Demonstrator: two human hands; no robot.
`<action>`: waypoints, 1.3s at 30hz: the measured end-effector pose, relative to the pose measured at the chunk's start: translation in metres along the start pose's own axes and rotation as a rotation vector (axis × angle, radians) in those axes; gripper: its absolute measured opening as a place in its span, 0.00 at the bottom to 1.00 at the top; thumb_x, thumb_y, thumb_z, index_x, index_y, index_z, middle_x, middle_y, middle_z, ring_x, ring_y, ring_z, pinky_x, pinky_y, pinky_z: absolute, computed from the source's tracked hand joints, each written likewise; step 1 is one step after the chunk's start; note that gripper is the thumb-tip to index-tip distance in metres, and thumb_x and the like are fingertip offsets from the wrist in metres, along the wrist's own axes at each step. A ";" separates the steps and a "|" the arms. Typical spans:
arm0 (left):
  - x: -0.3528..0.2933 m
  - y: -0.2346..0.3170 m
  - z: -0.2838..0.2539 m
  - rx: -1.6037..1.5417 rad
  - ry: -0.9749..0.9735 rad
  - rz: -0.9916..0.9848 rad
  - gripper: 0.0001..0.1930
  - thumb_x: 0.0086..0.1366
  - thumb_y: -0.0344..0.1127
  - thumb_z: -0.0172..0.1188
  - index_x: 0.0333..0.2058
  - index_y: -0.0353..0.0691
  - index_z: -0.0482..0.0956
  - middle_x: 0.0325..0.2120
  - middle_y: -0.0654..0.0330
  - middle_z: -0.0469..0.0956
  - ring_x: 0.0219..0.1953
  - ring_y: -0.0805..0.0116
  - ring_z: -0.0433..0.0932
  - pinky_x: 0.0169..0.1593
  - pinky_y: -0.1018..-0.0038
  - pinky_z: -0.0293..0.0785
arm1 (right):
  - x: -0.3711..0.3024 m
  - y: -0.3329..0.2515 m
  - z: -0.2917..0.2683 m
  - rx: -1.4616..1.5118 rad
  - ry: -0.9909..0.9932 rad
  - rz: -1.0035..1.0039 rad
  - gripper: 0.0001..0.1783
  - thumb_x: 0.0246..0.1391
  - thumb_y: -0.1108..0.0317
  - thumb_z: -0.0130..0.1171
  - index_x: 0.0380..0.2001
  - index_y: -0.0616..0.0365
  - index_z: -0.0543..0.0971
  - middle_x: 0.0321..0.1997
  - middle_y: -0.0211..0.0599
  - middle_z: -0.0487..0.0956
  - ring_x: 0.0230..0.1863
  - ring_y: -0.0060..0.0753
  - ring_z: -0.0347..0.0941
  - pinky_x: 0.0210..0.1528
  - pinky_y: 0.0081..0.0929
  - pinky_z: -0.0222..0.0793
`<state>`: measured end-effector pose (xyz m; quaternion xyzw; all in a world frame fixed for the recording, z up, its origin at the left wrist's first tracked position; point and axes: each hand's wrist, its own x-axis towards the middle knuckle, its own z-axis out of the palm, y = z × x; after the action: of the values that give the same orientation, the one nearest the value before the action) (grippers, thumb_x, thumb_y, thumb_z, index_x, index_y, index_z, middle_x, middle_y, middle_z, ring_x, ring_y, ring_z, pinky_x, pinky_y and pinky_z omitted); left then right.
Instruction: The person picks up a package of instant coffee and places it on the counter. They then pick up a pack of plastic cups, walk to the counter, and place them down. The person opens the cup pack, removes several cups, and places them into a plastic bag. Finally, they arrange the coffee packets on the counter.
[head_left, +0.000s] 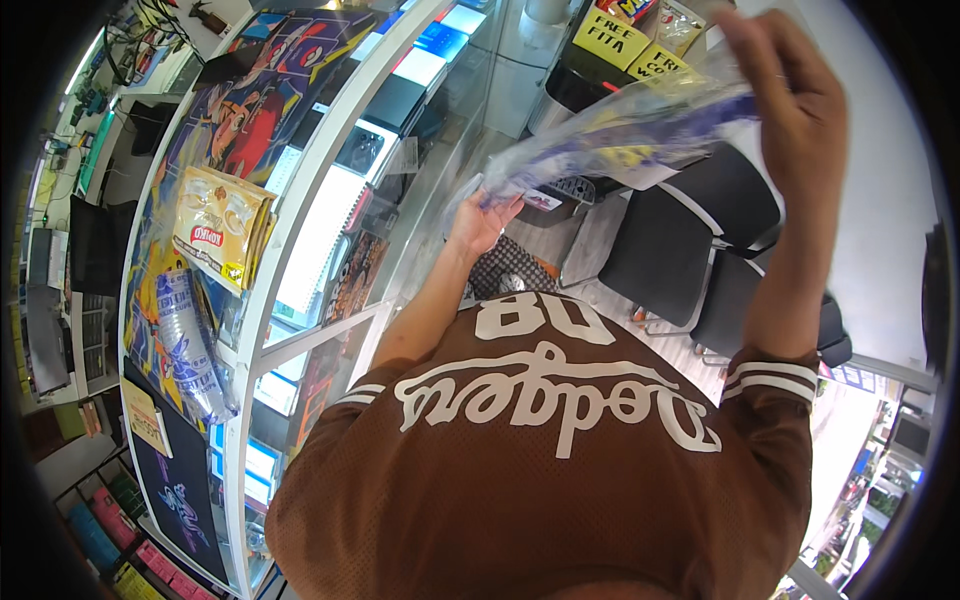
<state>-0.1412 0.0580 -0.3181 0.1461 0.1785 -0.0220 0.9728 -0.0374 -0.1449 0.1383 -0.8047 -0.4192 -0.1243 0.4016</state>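
A long clear plastic bag (620, 145) with purple and yellow in or on it stretches between my two hands. My left hand (482, 222) grips its lower left end, palm turned up and fingers curled. Raised at the upper right, my right hand (795, 95) has the other end; it is slightly blurred, and its fingers bend down over the plastic. The bag hangs in front of a black bin-like stand and a coffee-type machine (560, 198), partly hiding both.
To my left runs a glass display counter (250, 330) with boxed devices inside. On its top lie tan coffee sachet packs (222, 225) and a sleeve of printed plastic cups (190, 345). Black chairs (655, 250) stand ahead right. Snack packs and yellow signs (608, 38) are at the far end.
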 end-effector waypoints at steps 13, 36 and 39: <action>-0.048 -0.015 0.042 0.026 -0.264 -0.504 0.46 0.75 0.73 0.41 0.77 0.42 0.54 0.73 0.53 0.64 0.73 0.45 0.64 0.71 0.37 0.64 | -0.029 -0.038 0.041 -0.181 -0.020 0.099 0.16 0.66 0.60 0.69 0.34 0.55 0.73 0.33 0.23 0.74 0.35 0.16 0.67 0.39 0.19 0.64; -0.033 -0.002 0.089 0.269 -0.311 -0.254 0.27 0.78 0.49 0.56 0.66 0.37 0.71 0.64 0.53 0.75 0.59 0.60 0.79 0.62 0.57 0.77 | -0.216 0.064 0.130 0.067 -0.623 0.939 0.59 0.48 0.39 0.78 0.72 0.65 0.64 0.61 0.56 0.81 0.62 0.52 0.79 0.67 0.39 0.69; -0.041 0.001 0.073 0.405 -0.266 -0.260 0.28 0.76 0.51 0.59 0.66 0.41 0.72 0.58 0.58 0.77 0.56 0.64 0.78 0.58 0.60 0.77 | -0.259 0.066 0.147 0.285 -0.646 1.068 0.49 0.52 0.40 0.75 0.65 0.65 0.72 0.57 0.56 0.83 0.56 0.52 0.82 0.62 0.40 0.72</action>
<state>-0.1543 0.0373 -0.2380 0.3091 0.0582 -0.2008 0.9278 -0.1668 -0.2048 -0.1315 -0.8382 -0.0728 0.3988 0.3647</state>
